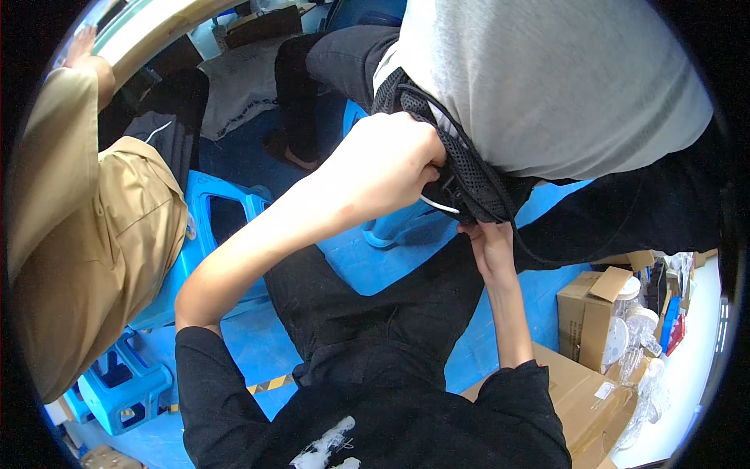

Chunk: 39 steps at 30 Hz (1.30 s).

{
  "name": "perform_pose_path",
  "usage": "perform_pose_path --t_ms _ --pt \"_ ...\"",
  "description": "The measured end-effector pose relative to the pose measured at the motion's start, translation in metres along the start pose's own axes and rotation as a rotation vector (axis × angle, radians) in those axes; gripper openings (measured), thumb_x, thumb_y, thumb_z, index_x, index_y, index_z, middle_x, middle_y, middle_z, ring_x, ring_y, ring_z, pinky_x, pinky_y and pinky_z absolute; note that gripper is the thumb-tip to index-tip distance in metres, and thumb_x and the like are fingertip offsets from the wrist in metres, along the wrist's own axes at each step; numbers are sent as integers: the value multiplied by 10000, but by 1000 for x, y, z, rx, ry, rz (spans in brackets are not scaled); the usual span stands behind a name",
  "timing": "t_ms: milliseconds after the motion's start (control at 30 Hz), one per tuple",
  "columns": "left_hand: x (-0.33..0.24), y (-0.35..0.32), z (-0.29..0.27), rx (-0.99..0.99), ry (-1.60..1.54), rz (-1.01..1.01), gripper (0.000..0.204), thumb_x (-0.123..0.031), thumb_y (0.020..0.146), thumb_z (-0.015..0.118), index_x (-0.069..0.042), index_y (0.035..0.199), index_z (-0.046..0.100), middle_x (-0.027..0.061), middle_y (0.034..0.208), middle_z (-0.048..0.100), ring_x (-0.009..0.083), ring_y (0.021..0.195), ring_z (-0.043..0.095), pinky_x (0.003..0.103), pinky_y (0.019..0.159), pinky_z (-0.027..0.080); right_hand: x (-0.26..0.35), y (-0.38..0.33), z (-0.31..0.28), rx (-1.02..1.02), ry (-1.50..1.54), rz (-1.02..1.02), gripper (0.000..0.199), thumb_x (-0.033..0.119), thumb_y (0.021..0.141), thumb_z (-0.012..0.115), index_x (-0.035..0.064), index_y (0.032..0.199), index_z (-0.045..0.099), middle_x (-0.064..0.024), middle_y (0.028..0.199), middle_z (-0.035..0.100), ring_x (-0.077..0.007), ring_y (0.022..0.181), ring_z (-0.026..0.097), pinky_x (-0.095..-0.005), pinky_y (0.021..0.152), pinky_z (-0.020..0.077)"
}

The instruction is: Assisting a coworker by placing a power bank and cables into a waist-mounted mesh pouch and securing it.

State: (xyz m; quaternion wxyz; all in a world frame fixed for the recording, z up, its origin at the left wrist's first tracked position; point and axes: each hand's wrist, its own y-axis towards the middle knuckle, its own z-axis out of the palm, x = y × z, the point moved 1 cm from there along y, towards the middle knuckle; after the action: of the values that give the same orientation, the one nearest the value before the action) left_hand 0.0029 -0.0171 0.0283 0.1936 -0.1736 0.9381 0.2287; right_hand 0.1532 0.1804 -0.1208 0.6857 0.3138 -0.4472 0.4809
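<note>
Between my hands is a black padded mesh strap [478, 173] with thin black cords, lying against the side of a person in a grey shirt [562, 86]. My left hand [400, 155] is closed at the strap's left side, its fingers curled in and partly hidden. Lower down, my right hand [494, 248] grips the strap's bottom end from below; most of its fingers are out of sight behind it. A narrow white strip [439, 205] shows just under my left hand, beside dark parts too shadowed to make out.
Blue plastic stools [125, 387] stand at the left, near another person in tan clothes [133, 227]. Cardboard boxes [582, 313] and clear plastic wrap [644, 391] are at the lower right. The grey-shirted person's dark-clad leg [617, 219] reaches out to the right.
</note>
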Motion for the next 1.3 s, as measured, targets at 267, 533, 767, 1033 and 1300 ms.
perform_pose_path --t_ms 267,533,767,1033,1300 --pt "-1 0 -1 25 -3 -16 97 -85 762 680 -1 777 726 193 683 662 320 683 692 393 664 558 4 -1 5 -17 -21 -3 373 208 923 671 47 1243 568 -69 1127 661 -176 917 661 -321 695 582" --pt "1 -5 6 2 5 21 103 -94 765 678 -6 806 715 182 745 668 336 773 676 414 734 540 0 2 -8 -21 -14 12 385 195 919 668 40 1253 558 -80 1126 659 -187 916 664 -335 715 583" --pt "3 -10 3 -9 -46 34 154 -118 771 694 -6 877 704 170 845 677 346 837 656 414 780 520 5 3 -3 11 -14 4 395 150 916 642 52 1278 518 -88 1154 644 -208 955 653 -349 745 568" --pt "-2 -17 -9 -73 -168 29 148 -158 799 699 -21 856 692 142 788 675 312 792 668 383 715 528 8 2 0 44 -21 -12 520 280 883 715 65 1312 515 -57 1181 638 -174 963 644 -323 735 569" --pt "-3 -36 -20 -99 44 104 217 -108 808 692 -10 999 657 128 938 658 299 884 660 376 770 538 4 3 -1 28 2 -4 528 305 861 734 81 1297 539 -58 1188 642 -184 985 651 -333 748 590"
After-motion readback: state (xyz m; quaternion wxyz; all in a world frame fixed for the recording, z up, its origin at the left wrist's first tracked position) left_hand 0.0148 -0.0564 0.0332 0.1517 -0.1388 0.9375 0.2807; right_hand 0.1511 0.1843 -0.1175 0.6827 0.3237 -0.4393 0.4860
